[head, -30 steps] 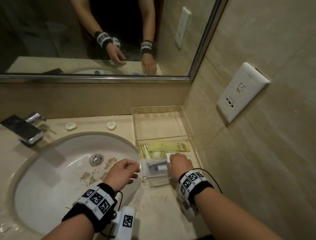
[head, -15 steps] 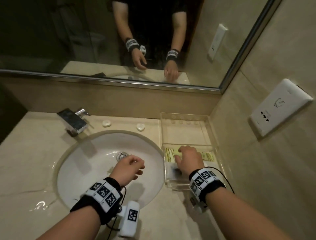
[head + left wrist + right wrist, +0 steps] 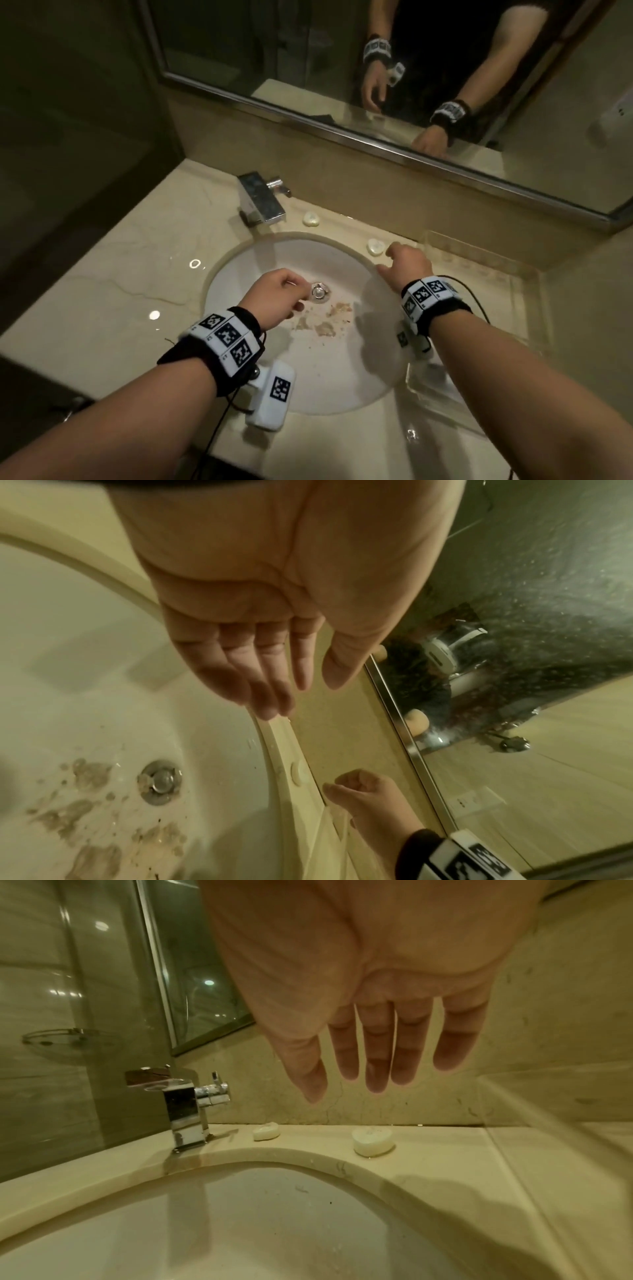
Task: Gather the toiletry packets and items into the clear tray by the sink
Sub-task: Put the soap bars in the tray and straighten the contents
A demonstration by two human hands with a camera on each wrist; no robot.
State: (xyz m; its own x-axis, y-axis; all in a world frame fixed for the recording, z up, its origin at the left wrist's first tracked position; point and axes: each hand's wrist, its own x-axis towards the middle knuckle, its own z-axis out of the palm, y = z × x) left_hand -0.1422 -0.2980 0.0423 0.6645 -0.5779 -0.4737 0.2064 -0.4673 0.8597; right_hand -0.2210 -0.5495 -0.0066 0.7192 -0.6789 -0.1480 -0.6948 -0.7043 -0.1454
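Two small white soap pieces lie on the counter behind the sink: one [image 3: 375, 246] [image 3: 373, 1141] near the tray, the other [image 3: 311, 219] [image 3: 266, 1131] beside the faucet. My right hand [image 3: 390, 260] [image 3: 346, 1088] hovers just right of and above the nearer soap, fingers straight, holding nothing. My left hand [image 3: 291, 294] [image 3: 304, 691] hangs over the basin near the drain, fingers relaxed and empty. The clear tray [image 3: 472, 248] sits at the right against the wall; it is blurred, and my right arm hides its contents.
A chrome faucet [image 3: 262, 200] [image 3: 185, 1110] stands at the back left of the white basin [image 3: 239, 281], which has brown stains around the drain [image 3: 319, 292]. A mirror runs along the back wall. A dark glass partition bounds the counter on the left.
My right hand has come out of the tray and moved left and back to the nearer soap. The head view has swung left. The left hand stays over the basin.
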